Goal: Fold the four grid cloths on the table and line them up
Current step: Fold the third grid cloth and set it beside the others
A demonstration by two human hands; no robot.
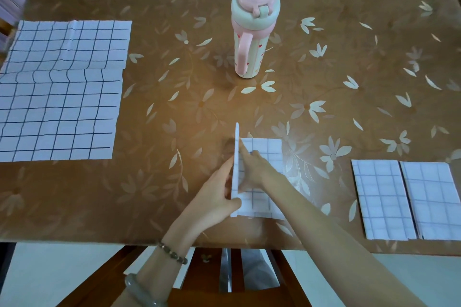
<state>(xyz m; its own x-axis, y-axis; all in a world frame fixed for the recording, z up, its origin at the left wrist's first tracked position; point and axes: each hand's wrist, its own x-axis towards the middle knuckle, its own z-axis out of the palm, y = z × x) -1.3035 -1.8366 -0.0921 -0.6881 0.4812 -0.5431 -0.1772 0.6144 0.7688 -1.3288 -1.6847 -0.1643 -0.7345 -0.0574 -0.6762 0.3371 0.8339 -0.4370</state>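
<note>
A brown table [174, 112] covered with a leaf-and-flower patterned sheet is viewed from above. At the near centre, a partly folded grid cloth [264, 157] is being handled: its left flap is raised on edge, nearly vertical, while the rest lies flat on the table. The left hand [214, 197] is extended from the lower left, wrist bent slightly, with the thumb laid against the near end of the raised flap and the fingers hidden behind it, so that the flap is pinched and held upright. Two bracelets [172, 253] are worn on the left wrist and forearm. The right hand [254, 169] is reached across from the lower right, forearm stretched diagonally over the table edge; its fingers are held together and pressed flat on the lying part of the cloth, the fingertips set just beside the crease. At the near right, two folded grid cloths [381, 199] are laid side by side, long edges nearly touching. At the far left, an unfolded grid cloth [59, 90] is spread flat, partly out of view. A pink lidded water bottle [252, 27] with a handle is stood upright at the far centre, well apart from all cloths.
</note>
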